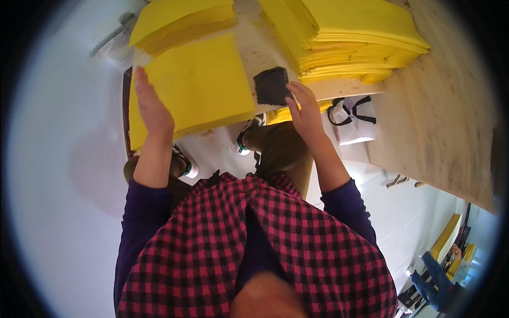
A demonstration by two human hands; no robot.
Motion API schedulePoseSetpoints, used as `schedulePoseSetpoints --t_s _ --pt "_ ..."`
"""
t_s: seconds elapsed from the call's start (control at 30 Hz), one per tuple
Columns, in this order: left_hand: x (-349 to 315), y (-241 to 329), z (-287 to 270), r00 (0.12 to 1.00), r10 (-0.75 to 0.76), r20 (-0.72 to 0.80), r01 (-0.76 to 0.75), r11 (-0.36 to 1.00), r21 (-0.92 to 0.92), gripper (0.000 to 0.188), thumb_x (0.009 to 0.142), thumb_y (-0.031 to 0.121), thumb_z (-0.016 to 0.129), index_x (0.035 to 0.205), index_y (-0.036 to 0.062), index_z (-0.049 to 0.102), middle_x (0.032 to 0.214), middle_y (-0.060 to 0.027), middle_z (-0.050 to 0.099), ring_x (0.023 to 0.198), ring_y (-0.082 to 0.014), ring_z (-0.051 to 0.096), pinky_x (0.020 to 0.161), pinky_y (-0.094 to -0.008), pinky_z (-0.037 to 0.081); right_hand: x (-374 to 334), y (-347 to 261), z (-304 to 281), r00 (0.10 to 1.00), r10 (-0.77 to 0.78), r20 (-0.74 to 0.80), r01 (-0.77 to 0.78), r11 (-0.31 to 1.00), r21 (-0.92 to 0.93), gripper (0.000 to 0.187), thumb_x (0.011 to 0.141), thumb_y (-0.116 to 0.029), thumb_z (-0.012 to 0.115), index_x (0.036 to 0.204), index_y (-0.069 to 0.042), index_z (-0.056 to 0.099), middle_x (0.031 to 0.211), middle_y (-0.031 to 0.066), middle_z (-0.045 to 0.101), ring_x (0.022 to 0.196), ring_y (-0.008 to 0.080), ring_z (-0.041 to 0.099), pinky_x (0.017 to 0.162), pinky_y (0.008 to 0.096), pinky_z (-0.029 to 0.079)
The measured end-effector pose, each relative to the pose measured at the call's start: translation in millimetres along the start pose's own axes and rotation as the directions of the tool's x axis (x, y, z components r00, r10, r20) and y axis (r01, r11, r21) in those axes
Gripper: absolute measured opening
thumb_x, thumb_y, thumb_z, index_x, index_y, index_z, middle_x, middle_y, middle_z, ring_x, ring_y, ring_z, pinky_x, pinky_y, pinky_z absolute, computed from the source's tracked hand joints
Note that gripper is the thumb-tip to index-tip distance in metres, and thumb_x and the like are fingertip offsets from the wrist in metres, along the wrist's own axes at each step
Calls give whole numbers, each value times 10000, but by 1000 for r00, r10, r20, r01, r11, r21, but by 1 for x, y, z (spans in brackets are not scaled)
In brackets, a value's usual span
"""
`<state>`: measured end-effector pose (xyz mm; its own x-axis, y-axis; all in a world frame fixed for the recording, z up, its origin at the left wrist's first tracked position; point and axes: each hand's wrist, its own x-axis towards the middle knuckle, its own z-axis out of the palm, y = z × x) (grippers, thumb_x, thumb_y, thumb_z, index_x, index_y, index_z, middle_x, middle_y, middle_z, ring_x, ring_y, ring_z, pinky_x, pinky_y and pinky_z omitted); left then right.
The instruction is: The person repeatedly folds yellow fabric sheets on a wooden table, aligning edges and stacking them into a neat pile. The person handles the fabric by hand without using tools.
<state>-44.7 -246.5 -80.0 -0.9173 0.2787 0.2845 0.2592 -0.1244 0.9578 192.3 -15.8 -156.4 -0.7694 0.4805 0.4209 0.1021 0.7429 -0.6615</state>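
A stack of flat yellow sheets (199,79) lies on the table in front of me, its near edge toward my body. My left hand (152,106) is held on edge at the stack's left side, its fingers stretched out together and nothing in it. To the right of the stack rests a dark, rough-edged square pad (271,86). My right hand (305,108) is at the pad's right edge, thumb and fingers apart. Its fingertips overlap the pad's edge; whether they press on it I cannot tell.
A tall pile of folded yellow sheets (355,42) stands at the far right, and another yellow stack (183,21) at the far left. A wooden panel (440,116) rises on the right. Below the tabletop sits a white bag (358,124) with black handles.
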Motion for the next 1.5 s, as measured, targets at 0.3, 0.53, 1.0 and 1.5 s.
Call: schedulePoseSetpoints --t_s 0.3,0.53,1.0,1.5 --pt "-64 -19 -138 955 -93 -282 138 980 142 637 1037 438 235 1505 6 201 1584 -144 177 1475 -230 135 1186 -371 95 28 74 97 965 187 182 -56 830 -555 481 897 -175 581 1346 -24 497 1438 194 438 1353 338 385 1107 445 314" --pt "-80 -35 -182 963 2 -268 80 952 297 575 1049 367 238 1429 -45 365 1490 -164 375 1397 -265 321 1149 -340 222 24 85 95 985 160 60 -115 879 -463 349 938 -175 532 1270 -88 596 1368 123 538 1309 310 452 1095 404 331" --pt "-12 -56 -187 945 146 291 -284 807 518 257 947 162 535 1125 2 628 1122 -155 649 1078 -288 594 934 -357 441 48 -58 77 992 -99 80 102 994 -37 258 903 -119 588 1140 -24 627 1207 168 613 1152 340 546 1004 396 415" --pt "85 -86 -165 853 74 517 -472 532 702 197 887 128 590 1043 10 614 1048 -176 615 1030 -359 569 886 -408 453 143 -44 121 975 -132 178 182 937 -298 244 866 -169 606 1052 -14 642 1079 184 624 1064 372 539 942 438 424"
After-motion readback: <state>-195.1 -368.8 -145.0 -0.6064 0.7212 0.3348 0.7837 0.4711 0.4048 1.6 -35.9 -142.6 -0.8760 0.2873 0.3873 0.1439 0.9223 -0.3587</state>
